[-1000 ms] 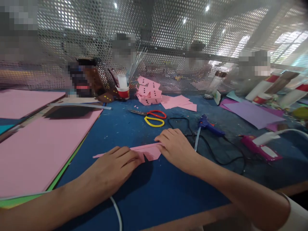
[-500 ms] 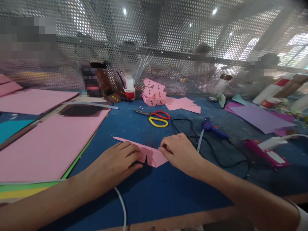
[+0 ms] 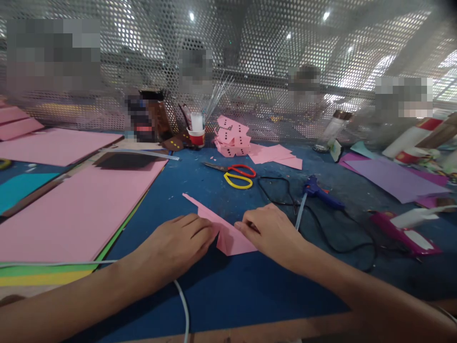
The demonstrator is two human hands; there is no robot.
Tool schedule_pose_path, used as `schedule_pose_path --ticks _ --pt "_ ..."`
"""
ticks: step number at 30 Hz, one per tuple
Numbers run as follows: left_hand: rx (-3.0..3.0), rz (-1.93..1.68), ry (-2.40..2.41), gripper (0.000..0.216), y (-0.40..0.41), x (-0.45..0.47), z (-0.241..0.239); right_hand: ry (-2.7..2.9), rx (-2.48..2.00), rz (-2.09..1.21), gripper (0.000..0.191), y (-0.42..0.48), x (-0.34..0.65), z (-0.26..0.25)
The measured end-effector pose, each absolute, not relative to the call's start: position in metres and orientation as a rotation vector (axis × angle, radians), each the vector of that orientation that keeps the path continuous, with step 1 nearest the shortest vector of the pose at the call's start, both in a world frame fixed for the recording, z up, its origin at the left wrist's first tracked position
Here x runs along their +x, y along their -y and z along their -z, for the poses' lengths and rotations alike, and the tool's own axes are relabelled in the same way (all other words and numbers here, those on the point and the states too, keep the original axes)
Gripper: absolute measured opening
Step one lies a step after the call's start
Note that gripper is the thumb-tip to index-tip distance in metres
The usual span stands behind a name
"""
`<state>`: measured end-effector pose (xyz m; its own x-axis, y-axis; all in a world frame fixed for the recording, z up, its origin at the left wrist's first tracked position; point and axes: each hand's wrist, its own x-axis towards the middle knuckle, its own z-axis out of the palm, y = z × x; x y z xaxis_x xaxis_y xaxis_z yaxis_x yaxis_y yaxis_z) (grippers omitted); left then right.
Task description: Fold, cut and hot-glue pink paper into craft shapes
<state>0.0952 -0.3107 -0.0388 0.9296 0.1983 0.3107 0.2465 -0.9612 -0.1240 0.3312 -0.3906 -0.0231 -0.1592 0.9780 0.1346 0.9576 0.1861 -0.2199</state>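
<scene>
A folded piece of pink paper lies on the blue table between my hands, with a notch in its near edge and a narrow strip sticking out at the far left. My left hand grips its left part, fingers curled together over it. On the right part, my right hand is closed with thumb and fingers pinching the paper. Beyond them lie scissors with one red and one yellow handle. A blue glue gun with a glue stick in it rests to the right of my right hand.
Large pink sheets are stacked at left. At the back stand pink dotted pieces, loose pink paper and a paper cup before a perforated metal screen. Purple sheets and a magenta device lie right.
The pink paper has turned, its left strip swinging away from me and its near corner coming slightly closer. Both hands still hold it. The whole view has shifted slightly.
</scene>
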Motion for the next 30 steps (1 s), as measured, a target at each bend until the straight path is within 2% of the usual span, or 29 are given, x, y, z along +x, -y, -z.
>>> schedule_pose_path --ticks 3,11,22,24,27,30 --pt "-2.918 0.446 0.341 0.025 0.311 0.0944 0.0394 2.219 -1.836 -0.104 0.039 0.391 0.3308 0.0245" --pt "-2.948 0.438 0.332 0.02 0.3135 0.0971 0.0373 2.189 -1.782 -0.193 0.029 0.3906 0.33 0.0261" --pt "-2.894 0.422 0.299 0.022 0.3101 0.0918 0.0438 2.188 -1.764 -0.244 0.034 0.3909 0.3299 0.0277" --pt "-2.906 0.461 0.309 0.022 0.3098 0.0916 0.0436 2.169 -1.731 -0.26 0.03 0.3921 0.3294 0.0266" --pt "-2.943 0.544 0.348 0.02 0.3103 0.0927 0.0409 2.178 -1.576 -0.263 0.013 0.3937 0.3287 0.0258" --pt "-3.04 0.627 0.45 0.019 0.3109 0.093 0.0385 2.267 -1.394 -0.283 0.017 0.3935 0.3286 0.0283"
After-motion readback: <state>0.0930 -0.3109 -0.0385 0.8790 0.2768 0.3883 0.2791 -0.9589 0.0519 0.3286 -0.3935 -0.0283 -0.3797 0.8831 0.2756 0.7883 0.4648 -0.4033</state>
